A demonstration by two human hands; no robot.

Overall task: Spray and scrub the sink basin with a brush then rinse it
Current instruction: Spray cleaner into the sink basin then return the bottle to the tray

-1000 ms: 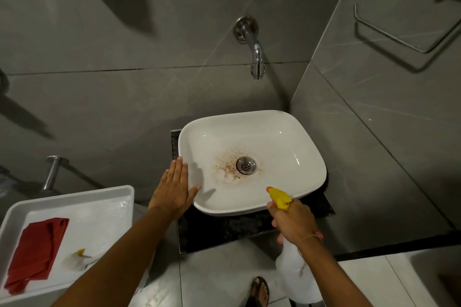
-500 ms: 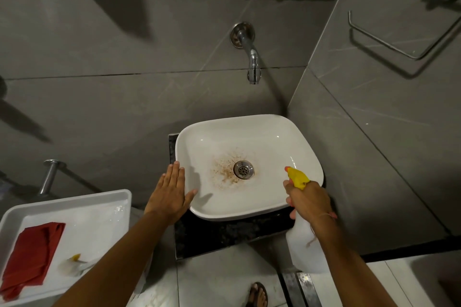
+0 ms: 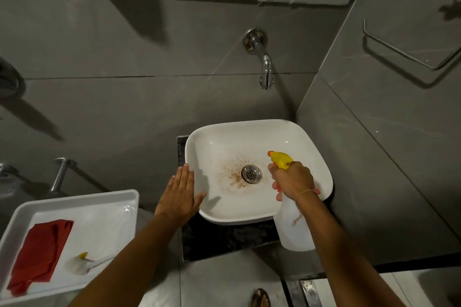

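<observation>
Now right hand (image 3: 294,180) fingers clench translucent spray bottle (image 3: 294,227); left hand (image 3: 178,195) flat on glossy sink (image 3: 249,214).

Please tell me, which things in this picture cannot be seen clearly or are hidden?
- Head view: the trigger of the spray bottle is hidden by the right hand.
- The brush in the white tray is blurred; its bristles are unclear.
- The foot is cut off by the bottom edge.
- No spray mist can be made out over the sink.

A white tray (image 3: 74,200) holds a red cloth (image 3: 41,254) — a towel ring (image 3: 409,55) hangs on the side wall.
</observation>
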